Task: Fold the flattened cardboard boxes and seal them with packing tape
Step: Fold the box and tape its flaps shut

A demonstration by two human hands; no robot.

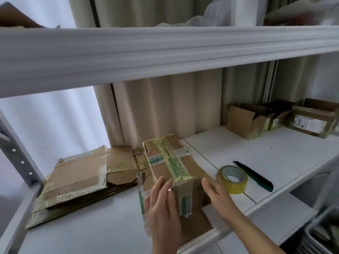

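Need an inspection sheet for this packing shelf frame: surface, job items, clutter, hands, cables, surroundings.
Surface: white shelf board, a white beam above it.
Job's things: brown cardboard box sealed with clear green-printed tape, upright at the front; stack of flattened brown cardboard boxes to its left; yellowish roll of packing tape to its right, lying flat.
Clutter: black and green utility knife beside the roll; open taped cardboard boxes at back right.
Grippers: left hand flat against the box's near face, fingers straight; right hand open at its right side, contact unclear.
Cables: nothing seen.
Surroundings: beige curtain behind; grey bin lower right, contents blurred.
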